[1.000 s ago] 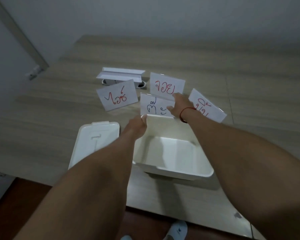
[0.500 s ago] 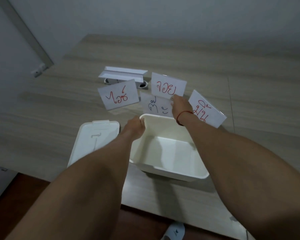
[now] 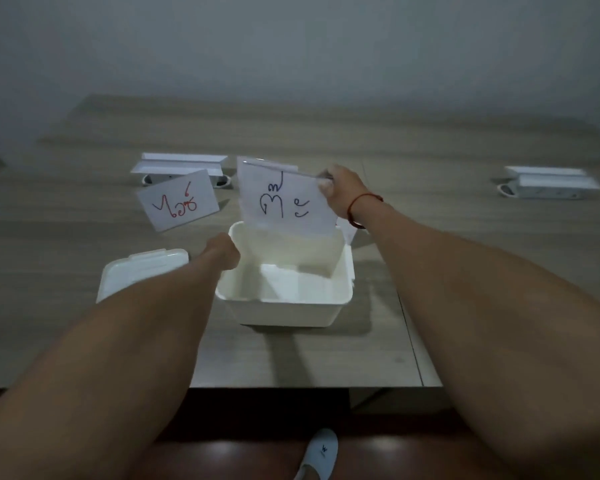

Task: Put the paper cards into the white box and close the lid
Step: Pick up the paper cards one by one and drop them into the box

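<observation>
The open white box stands on the wooden table near its front edge. My left hand grips the box's left rim. My right hand pinches the top right corner of a white card with blue writing and holds it upright over the box's far rim. Another card edge shows just behind it. A card with red writing lies on the table to the left. A further card peeks out under my right wrist. The white lid lies flat left of the box.
Two white socket housings sit on the table, one behind the cards and one at the far right. A seam runs down the tabletop right of the box. A white slipper shows on the floor below the table edge.
My right hand has lifted the blue-lettered card off the table and brought it upright above the box. The view has shifted left and down. My left hand stays on the rim.
</observation>
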`<state>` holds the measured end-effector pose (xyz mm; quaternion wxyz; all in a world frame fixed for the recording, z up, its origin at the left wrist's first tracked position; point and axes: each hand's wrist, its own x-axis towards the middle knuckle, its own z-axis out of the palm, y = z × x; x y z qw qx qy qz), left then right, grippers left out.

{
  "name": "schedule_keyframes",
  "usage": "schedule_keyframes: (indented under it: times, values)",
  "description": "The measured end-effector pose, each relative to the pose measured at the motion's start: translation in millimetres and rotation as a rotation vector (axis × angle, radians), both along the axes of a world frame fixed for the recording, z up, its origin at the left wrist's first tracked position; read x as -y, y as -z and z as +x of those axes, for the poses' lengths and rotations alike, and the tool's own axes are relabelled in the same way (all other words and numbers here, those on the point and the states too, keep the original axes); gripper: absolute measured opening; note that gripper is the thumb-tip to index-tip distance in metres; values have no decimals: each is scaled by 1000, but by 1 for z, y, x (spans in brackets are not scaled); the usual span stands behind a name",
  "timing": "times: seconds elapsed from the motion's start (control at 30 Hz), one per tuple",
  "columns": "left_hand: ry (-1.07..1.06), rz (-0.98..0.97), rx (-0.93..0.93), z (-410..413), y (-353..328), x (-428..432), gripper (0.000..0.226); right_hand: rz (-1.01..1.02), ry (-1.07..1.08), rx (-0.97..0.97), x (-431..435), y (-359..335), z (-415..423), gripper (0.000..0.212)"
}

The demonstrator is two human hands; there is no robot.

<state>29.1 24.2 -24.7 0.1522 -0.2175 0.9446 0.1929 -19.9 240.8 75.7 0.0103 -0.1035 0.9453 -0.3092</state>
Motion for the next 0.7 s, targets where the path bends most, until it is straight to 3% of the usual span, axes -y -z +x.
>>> schedule_keyframes:
  times: [0.2,0.5,0.63,0.7]
  values:
    - [-51,136,-78,17,7,-5,51,111,-21,256,-23,43,39,19]
    - [-157,227,-151,20,16,-10,44,358,-196,750,-7,81,69,31]
    - [-170,200,-189,14,22,-10,42,173,-145,818,-6,77,56,34]
    - [-170,159,-206,8,25,-11,42,73,-66,673,-6,77,39,34]
